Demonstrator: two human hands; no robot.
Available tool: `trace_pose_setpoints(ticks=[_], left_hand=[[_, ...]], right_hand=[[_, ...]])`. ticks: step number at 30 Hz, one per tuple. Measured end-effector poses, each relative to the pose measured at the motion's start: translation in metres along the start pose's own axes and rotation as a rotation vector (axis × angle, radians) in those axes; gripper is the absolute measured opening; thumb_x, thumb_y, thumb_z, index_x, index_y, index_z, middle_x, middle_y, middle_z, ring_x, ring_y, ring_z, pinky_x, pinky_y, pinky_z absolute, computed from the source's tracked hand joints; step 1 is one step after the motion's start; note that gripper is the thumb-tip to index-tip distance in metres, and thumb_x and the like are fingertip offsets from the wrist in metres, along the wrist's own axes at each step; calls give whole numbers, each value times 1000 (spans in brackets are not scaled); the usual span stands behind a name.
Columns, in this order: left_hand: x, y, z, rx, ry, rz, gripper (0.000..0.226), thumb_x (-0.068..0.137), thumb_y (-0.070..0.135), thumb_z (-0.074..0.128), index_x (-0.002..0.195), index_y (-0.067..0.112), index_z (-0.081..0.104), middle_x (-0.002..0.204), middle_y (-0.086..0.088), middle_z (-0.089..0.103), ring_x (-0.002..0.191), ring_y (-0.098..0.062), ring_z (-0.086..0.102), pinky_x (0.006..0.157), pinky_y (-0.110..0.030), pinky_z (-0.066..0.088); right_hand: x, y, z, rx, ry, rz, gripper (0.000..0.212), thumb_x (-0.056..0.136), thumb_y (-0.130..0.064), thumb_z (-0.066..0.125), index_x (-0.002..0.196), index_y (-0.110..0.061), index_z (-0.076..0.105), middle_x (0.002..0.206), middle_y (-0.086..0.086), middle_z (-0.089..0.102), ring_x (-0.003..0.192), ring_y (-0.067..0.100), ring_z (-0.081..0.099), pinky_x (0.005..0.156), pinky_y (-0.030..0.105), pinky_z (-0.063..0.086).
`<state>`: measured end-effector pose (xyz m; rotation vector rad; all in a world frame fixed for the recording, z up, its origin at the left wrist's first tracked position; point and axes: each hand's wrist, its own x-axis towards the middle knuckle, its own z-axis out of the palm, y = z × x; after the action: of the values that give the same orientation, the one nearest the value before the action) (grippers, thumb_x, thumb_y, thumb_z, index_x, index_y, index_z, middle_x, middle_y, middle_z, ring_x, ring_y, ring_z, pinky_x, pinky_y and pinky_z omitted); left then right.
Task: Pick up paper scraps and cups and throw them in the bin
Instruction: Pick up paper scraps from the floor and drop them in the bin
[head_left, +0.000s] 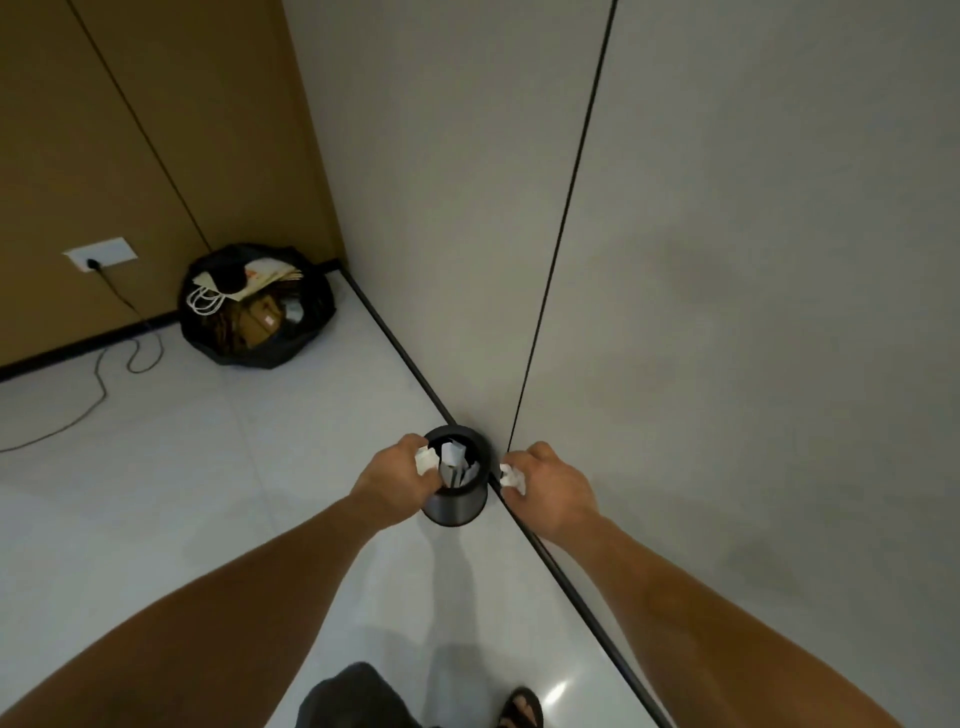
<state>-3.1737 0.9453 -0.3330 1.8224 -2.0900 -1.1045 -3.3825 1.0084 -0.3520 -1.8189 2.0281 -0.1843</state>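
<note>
Along your right runs the pale wall (727, 260), and below you spreads the white floor (182, 493). Back in the corner a black rubbish bag (311, 332) sits open, stuffed with cardboard and paper bags. Nearer, just ahead of your feet, the small dark bin (457, 506) stands upright against the skirting, with white paper (453, 457) already inside. Your left hand (392, 480) is over the bin's near-left rim, its grip pinched on a crumpled paper scrap (426, 460). Your right hand (553, 486) is just right of the bin, beside the wall, its grip curled round a second scrap (511, 478).
</note>
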Motion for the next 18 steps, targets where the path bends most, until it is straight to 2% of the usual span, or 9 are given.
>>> trace_pose_setpoints(ticks=[4,9,13,16,18], left_hand=[[65,-12,-17,-12,-16,-24,44,88,29,62,128,17,48,111,-9,60,93,-24,57,82,-34,50],[163,-41,-32,-1,-144,17,47,91,28,60,133,17,44,119,-9,60,102,-24,58,86,-32,49],[247,-66,-42,72,-269,46,50,92,32,59,137,19,42,127,-8,58,113,-25,56,96,-34,46],[297,-88,-31,116,-326,77,54,91,36,58,140,21,41,133,-5,55,120,-23,51,100,-33,42],[331,-108,-8,143,-334,102,50,91,37,57,137,21,44,130,-4,55,118,-21,51,94,-29,41]], right_hand=[[66,-15,2,-7,-32,-2,39,93,-35,54,132,-33,53,126,0,47,100,25,62,86,32,51],[153,-35,23,6,-85,88,39,94,-37,54,133,-31,52,130,-1,46,101,25,62,87,31,51],[216,-45,51,40,-134,205,37,95,-39,53,132,-33,50,136,-1,45,107,22,61,93,30,49],[257,-42,82,68,-172,227,35,96,-39,51,130,-32,50,132,1,48,105,21,61,89,31,51],[287,-32,114,96,-187,262,35,95,-40,50,130,-33,49,128,0,49,103,18,60,86,27,50]])
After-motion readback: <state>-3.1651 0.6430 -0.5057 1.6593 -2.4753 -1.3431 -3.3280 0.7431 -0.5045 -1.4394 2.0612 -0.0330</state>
